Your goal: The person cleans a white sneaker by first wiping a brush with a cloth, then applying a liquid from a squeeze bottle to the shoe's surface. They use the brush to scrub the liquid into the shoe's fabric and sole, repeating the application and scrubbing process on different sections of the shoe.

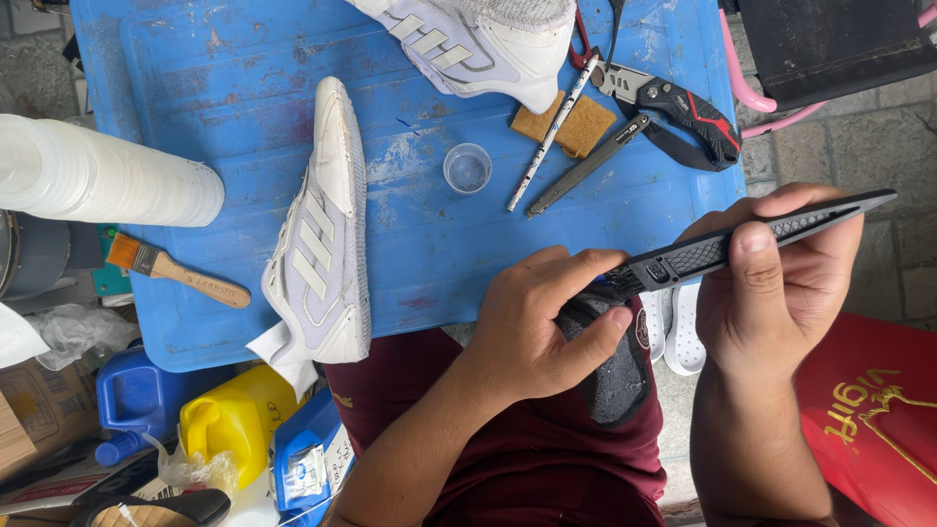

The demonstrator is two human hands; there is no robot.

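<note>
My right hand [781, 283] grips a long black utility knife [771, 234] held level above my lap, thumb on top of its handle. My left hand [542, 322] pinches the knife's near end, where a bit of blue shows, and also rests on a dark insole [620, 376] lying on my lap. A white sneaker [322, 254] lies on its side on the blue table [195, 88]. A second white sneaker [478, 39] sits at the table's far edge.
On the table lie a small clear cup [468, 168], a pen [551, 137], a tan sponge [578, 125], a metal file [589, 164], black-and-red cutters [683, 112] and a paintbrush [176, 270]. A white roll [98, 176] is at the left. Yellow and blue jugs [229, 420] stand below.
</note>
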